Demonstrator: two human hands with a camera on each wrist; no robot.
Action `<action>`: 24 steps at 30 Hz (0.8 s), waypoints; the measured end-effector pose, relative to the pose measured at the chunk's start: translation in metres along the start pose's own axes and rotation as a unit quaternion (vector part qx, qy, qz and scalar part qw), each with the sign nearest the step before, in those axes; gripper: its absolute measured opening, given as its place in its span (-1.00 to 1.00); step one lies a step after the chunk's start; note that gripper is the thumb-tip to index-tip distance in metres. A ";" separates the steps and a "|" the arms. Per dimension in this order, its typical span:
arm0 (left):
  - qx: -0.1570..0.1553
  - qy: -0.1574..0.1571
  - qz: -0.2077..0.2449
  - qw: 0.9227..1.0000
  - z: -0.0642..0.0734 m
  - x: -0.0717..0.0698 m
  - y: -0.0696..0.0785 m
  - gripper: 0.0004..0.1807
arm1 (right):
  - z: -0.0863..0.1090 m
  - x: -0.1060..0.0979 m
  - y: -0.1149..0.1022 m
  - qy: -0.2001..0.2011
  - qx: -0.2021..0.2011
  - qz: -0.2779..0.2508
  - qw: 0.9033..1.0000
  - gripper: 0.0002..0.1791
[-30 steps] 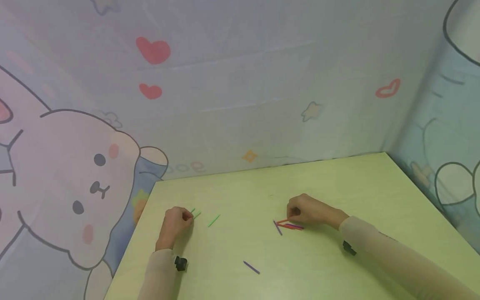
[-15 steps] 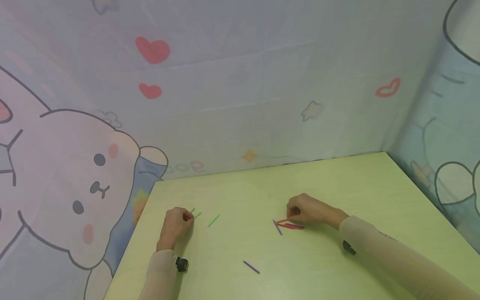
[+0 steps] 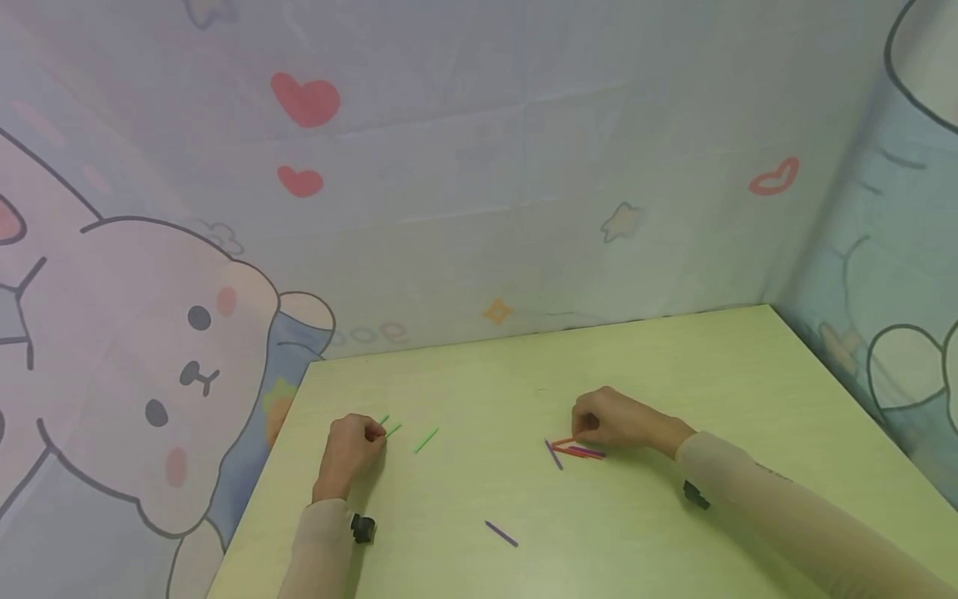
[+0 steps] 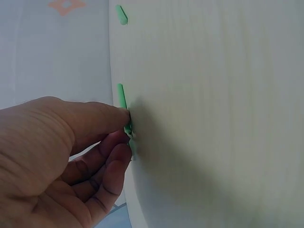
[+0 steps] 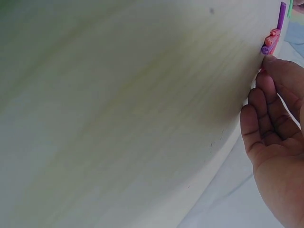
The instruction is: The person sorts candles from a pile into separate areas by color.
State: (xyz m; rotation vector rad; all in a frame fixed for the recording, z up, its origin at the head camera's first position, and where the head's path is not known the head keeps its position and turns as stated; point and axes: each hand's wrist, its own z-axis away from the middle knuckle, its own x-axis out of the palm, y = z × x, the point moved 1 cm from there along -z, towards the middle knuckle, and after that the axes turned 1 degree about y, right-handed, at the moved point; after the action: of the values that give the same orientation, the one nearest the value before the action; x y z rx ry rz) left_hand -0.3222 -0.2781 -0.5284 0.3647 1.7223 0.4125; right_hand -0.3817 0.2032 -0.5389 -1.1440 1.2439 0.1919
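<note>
"Pinching noted at both hands. Left hand (image 3: 350, 448): thumb and fingertips pressed together on a green stick (image 4: 121, 95). Remaining green?"

"Second green stick (image 3: 386, 419) just beyond the left fingers, partly hidden by them. Third green stick (image 3: 427, 440) near, to their right, touching nothing. Right hand (image 3: 617, 418)?"

"Thumb and index finger brought together on the end of a red stick (image 3: 563, 442), which points leftward out of them; remaining fingers bent."

"Just to the near side of those fingers: further red sticks (image 3: 572, 453), count unclear, with a purple stick (image 3: 589, 452) alongside. Slanted purple stick (image 3: 554, 455) left of the right fingertips; contact with the red, cannot tell."

"Lone purple stick (image 3: 501, 534): between the two sets of fingers, well apart from both, nearer the person. Loose sticks all lie on the worktop (image 3: 464, 391)."

"Beyond both hands: a printed backdrop (image 3: 449, 208), hearts on it."
</note>
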 end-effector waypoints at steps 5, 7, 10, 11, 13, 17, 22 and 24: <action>-0.003 -0.002 0.003 1.000 0.000 0.001 -0.001 -0.93 | 0.000 0.000 -0.001 0.001 0.000 0.001 1.000 -0.77; -0.004 -0.002 0.004 1.000 0.000 0.001 -0.001 -0.93 | 0.000 0.000 -0.002 0.002 -0.003 0.002 1.000 -0.78; 0.001 0.001 0.002 1.000 0.000 0.001 -0.001 -0.94 | 0.000 0.000 -0.003 0.003 -0.009 0.003 1.000 -0.81; 0.003 0.003 0.000 1.000 0.000 0.000 0.000 -0.94 | -0.001 0.001 -0.004 0.004 -0.011 0.004 1.000 -0.81; 0.011 0.008 -0.003 1.000 0.001 -0.001 0.001 -0.93 | 0.000 0.001 -0.004 0.005 -0.013 0.006 1.000 -0.82; 0.032 0.019 -0.012 0.999 0.003 -0.003 0.006 -0.91 | 0.000 0.001 -0.003 0.007 -0.008 0.015 1.000 -0.79; 0.046 0.019 -0.016 0.999 0.002 -0.004 0.015 -0.88 | 0.000 0.001 -0.001 0.008 -0.016 0.021 1.000 -0.78; 0.048 0.014 -0.009 0.999 0.003 -0.004 0.021 -0.85 | -0.001 0.001 -0.001 0.007 -0.016 0.022 1.000 -0.79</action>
State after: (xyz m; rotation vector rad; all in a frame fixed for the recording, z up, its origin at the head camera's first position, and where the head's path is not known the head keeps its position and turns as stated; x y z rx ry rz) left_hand -0.3186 -0.2616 -0.5159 0.4140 1.7754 0.3224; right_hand -0.3813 0.2018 -0.5387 -1.1481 1.2832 0.2391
